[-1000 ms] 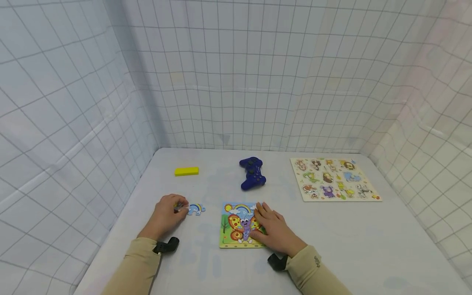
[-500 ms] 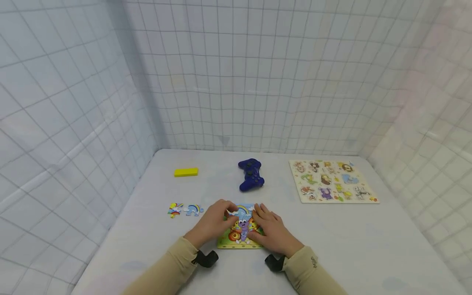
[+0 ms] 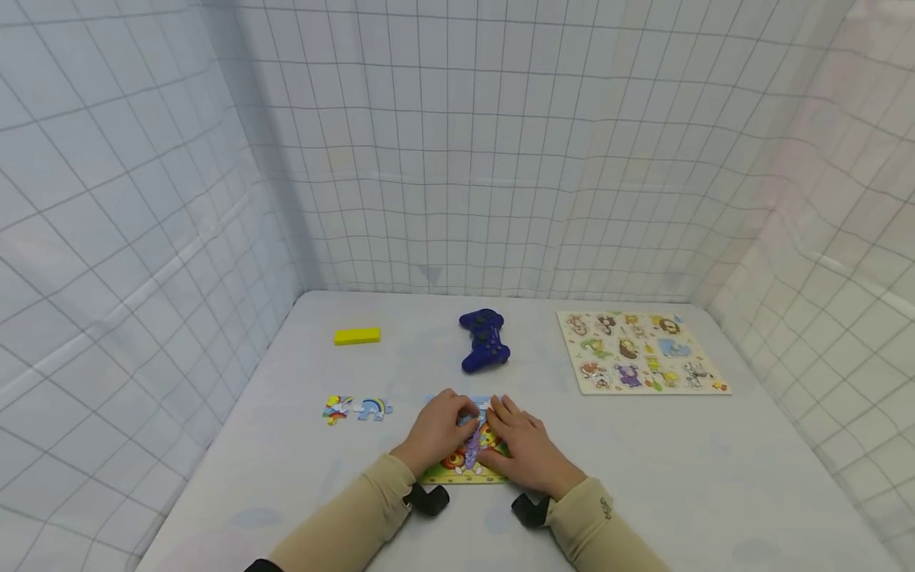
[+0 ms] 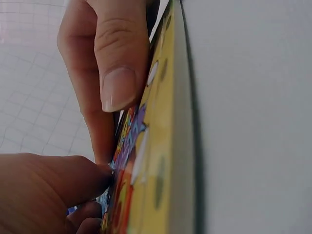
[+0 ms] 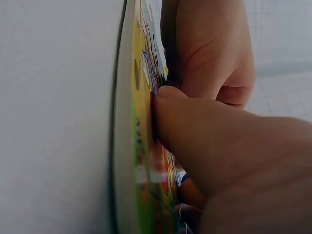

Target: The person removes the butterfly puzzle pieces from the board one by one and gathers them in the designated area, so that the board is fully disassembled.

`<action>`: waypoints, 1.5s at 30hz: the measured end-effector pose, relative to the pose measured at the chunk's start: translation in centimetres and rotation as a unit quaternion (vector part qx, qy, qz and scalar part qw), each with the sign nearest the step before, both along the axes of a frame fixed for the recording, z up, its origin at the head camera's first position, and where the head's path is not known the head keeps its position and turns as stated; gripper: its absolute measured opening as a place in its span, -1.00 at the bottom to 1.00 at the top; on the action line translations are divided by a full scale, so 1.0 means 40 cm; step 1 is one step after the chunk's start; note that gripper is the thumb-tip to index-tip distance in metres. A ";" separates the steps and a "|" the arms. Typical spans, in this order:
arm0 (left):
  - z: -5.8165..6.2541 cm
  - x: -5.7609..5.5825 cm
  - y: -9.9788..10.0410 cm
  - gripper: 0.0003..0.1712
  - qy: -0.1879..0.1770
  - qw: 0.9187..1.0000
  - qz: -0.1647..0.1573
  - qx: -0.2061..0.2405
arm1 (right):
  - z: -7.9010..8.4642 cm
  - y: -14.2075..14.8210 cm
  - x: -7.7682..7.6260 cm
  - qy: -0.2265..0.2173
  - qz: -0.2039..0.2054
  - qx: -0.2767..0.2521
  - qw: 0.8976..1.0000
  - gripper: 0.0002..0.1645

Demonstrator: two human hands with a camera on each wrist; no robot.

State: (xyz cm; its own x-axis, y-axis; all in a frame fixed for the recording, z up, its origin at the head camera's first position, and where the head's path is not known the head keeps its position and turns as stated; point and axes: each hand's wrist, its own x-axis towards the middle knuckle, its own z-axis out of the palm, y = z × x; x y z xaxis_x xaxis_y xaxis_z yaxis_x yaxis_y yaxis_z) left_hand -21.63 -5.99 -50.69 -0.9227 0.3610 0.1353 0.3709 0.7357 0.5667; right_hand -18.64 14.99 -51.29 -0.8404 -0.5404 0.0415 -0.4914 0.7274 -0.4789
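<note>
A square jigsaw puzzle (image 3: 470, 478) with a butterfly picture lies in front of me, seen edge-on in both wrist views. My left hand (image 3: 438, 431) is over its upper left part, the fingers bent and the thumb and fingertips close together on the picture. Whether they pinch a piece is hidden. Flat across the right side rests my right hand (image 3: 527, 451), its fingers stretched out and its thumb (image 5: 180, 114) touching the surface. Left of the puzzle lie two loose pieces, a piece with a yellow sun (image 3: 336, 408) and a rainbow piece (image 3: 373, 409), side by side.
Behind the puzzle is a blue game controller (image 3: 484, 340). A yellow block (image 3: 357, 336) lies at the back left. At the back right is an animal puzzle board (image 3: 646, 352). Gridded white cloth (image 3: 457, 175) encloses the back and sides of the table.
My left hand has let go of the loose piece on the left and moved right onto the puzzle, where its thumb and fingers have drawn closer together. My right hand has stayed on the puzzle.
</note>
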 end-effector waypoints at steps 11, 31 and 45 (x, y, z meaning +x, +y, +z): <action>-0.003 0.013 -0.003 -0.90 0.022 0.999 0.015 0.037 | -0.002 0.027 -0.025 0.003 -0.039 -0.007 0.999 0.08; -0.003 0.013 0.024 -0.90 0.012 0.998 0.045 0.029 | 0.007 0.030 -0.026 0.011 -0.038 -0.007 0.999 0.06; -0.005 0.009 0.031 -0.86 -0.009 0.998 0.063 0.016 | 0.002 0.029 -0.022 0.004 -0.037 -0.008 0.999 0.03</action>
